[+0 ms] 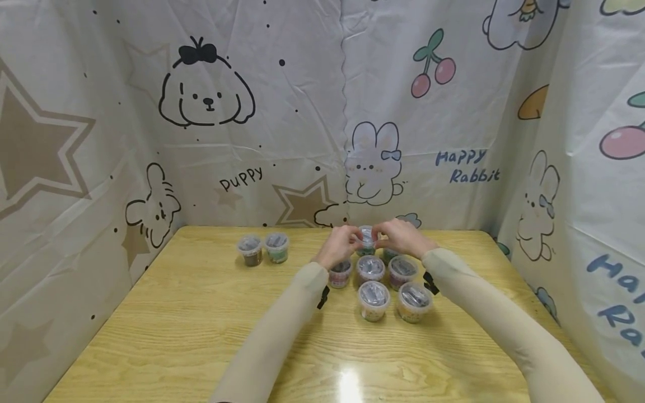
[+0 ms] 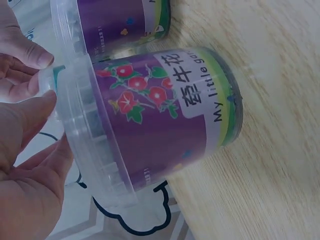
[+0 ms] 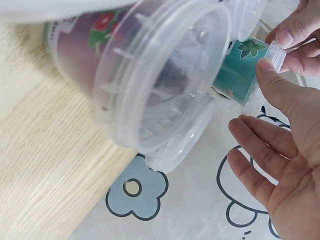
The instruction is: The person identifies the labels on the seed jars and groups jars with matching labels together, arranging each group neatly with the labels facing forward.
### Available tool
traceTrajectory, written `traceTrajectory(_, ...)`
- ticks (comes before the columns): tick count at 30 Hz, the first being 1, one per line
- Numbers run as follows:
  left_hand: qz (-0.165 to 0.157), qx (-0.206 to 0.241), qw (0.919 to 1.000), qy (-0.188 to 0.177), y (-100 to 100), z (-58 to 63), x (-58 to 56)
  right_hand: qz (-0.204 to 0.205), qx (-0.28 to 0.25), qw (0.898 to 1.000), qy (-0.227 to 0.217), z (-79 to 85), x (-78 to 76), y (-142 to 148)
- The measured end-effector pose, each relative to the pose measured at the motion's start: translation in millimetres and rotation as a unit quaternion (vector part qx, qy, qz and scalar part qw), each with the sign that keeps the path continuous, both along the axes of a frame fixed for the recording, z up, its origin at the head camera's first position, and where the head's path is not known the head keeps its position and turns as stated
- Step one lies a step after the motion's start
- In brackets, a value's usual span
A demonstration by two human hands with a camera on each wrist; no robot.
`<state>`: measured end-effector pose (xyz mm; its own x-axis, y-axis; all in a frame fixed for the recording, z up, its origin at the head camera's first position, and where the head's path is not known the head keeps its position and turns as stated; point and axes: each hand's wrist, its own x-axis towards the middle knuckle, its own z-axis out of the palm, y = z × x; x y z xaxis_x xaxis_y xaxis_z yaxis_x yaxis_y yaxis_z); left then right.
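At the back of the group, a clear-lidded plastic cup with a green label (image 3: pixel 242 67) stands between both hands. My left hand (image 1: pixel 340 245) pinches its rim from the left. From the other side, my right hand (image 1: pixel 403 236) holds the same rim between thumb and fingers, its other fingers spread in the right wrist view. Just in front are purple-labelled cups, one with red flowers (image 2: pixel 155 115), near the left wrist. Another purple cup (image 1: pixel 371 270) stands in the middle, and one (image 1: pixel 403 271) lies under the right wrist.
Two more lidded cups, one brown (image 1: pixel 250 252) and one green (image 1: pixel 276 249), stand at the back left of the wooden table (image 1: pixel 201 319). Nearest me are two orange-toned cups (image 1: pixel 374 301). A printed curtain (image 1: pixel 302 112) hangs behind the table and at its sides.
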<state>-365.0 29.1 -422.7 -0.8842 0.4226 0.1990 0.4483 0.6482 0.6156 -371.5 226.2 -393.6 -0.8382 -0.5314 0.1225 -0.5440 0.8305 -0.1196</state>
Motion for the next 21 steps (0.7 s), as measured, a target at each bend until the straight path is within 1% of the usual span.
traceTrajectory(4,-0.015,-0.044,0.9989,0.004,0.8,-0.5,-0.3,0.005,0.022,1.0,0.003,-4.5,-2.6,-0.9)
traceTrajectory(7,-0.028,-0.078,0.9965,-0.001,1.1,-0.8,0.0,0.012,0.037,0.999,0.005,-7.1,-3.4,-1.8)
traceTrajectory(13,-0.05,-0.108,0.992,-0.041,1.6,-1.1,1.2,0.022,0.05,0.998,0.003,-11.3,-3.9,-3.4)
traceTrajectory(15,-0.053,-0.122,0.9898,-0.049,1.5,-1.3,2.0,0.029,0.053,0.998,-0.001,-12.7,-3.8,-4.0)
traceTrajectory(18,-0.05,-0.142,0.9873,-0.051,1.6,-1.4,2.8,0.044,0.057,0.997,0.003,-13.9,-3.6,-4.3)
traceTrajectory(21,-0.048,-0.152,0.9854,-0.06,1.6,-1.0,4.1,0.041,0.059,0.997,0.008,-14.6,-3.8,-4.5)
